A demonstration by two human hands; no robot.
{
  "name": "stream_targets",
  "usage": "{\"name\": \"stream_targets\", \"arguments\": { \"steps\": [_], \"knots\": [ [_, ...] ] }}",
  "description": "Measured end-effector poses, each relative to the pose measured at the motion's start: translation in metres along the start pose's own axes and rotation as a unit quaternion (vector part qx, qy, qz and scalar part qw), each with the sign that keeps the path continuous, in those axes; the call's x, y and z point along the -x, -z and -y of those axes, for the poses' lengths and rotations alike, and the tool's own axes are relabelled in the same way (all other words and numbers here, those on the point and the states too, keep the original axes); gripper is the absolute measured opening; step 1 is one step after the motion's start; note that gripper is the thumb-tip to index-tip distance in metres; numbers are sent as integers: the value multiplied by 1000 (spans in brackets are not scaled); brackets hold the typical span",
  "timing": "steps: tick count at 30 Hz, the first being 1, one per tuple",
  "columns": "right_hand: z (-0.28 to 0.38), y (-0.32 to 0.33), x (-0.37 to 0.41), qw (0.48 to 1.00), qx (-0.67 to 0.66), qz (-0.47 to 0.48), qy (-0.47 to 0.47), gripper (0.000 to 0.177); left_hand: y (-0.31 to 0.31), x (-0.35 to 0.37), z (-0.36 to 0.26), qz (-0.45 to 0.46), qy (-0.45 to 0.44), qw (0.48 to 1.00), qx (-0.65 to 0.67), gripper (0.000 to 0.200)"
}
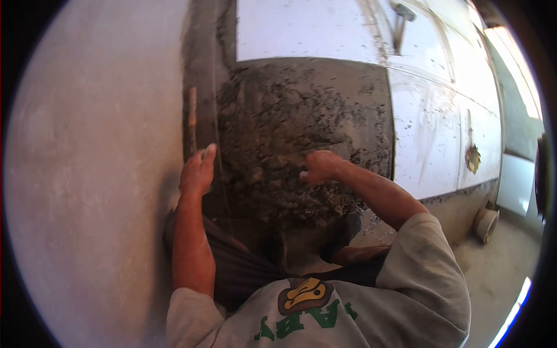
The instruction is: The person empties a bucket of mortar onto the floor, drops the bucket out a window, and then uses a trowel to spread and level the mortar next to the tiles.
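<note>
My left hand (pixel 198 169) is beside the wall at the left edge of the mortar bed, fingers stretched out and nothing visible in it. Just beyond it, a narrow stick-like piece (pixel 192 110) lies along the wall's foot. A thin line runs lengthwise close to this hand. Over the rough, wet grey mortar (pixel 278 110), my right hand (pixel 322 167) has its fingers curled; what they hold, if anything, is hidden. Large white tiles (pixel 307 29) border the mortar at the far side and on the right.
A plain wall (pixel 98 162) rises at the left. On the smeared right-hand tiles lie a mallet (pixel 400 26) and a mortar-covered trowel (pixel 473 158). Lower down at the right, a bucket (pixel 486 225) rests on the lower floor (pixel 499 267), past the raised edge.
</note>
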State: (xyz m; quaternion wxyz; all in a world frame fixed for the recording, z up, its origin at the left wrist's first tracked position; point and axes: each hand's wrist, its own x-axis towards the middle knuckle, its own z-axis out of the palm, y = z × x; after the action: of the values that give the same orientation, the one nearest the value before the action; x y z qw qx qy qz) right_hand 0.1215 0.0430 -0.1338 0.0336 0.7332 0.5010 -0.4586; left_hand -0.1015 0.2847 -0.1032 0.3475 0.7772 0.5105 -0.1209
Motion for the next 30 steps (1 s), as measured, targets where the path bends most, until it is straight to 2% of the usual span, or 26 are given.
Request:
{"name": "stream_targets", "arguments": {
  "steps": [2,4,8,10,14,16,18,21,23,24,26,30],
  "knots": [
    [-10,-6,3,1000,-20,8,-4,47,-4,-2,6,-4,-21,1000,6,67],
    [-24,-15,4,997,-81,16,0,47,-3,-3,6,-26,0,1000,9,65],
    [-37,-9,34,993,-112,-47,0,47,3,1,-3,-15,-6,998,55,64],
    [-50,-11,44,990,-131,-50,-17,45,1,0,-7,-45,-11,998,43,61],
    [-53,14,97,988,-120,-97,-19,45,-7,4,-55,-55,-73,989,116,61],
    [-55,29,126,984,-158,-39,-77,43,-15,6,-84,-63,-141,974,164,59],
    [-65,28,152,981,-173,-52,-70,42,-25,6,-109,-57,-150,973,168,59],
    [-82,25,184,975,-187,-94,-75,41,-40,2,-132,-33,-184,964,191,58],
    [-96,24,211,969,-192,-123,-96,40,-53,6,-145,3,-203,929,310,60],
    [-103,26,224,967,-203,-118,-96,41,-58,9,-152,18,-216,927,307,60],
    [-114,29,251,960,-226,-123,-108,41,-60,21,-162,42,-148,926,346,62],
    [-126,35,308,935,-275,-178,-133,41,-49,64,-171,79,-87,942,315,66]
  ]
}}
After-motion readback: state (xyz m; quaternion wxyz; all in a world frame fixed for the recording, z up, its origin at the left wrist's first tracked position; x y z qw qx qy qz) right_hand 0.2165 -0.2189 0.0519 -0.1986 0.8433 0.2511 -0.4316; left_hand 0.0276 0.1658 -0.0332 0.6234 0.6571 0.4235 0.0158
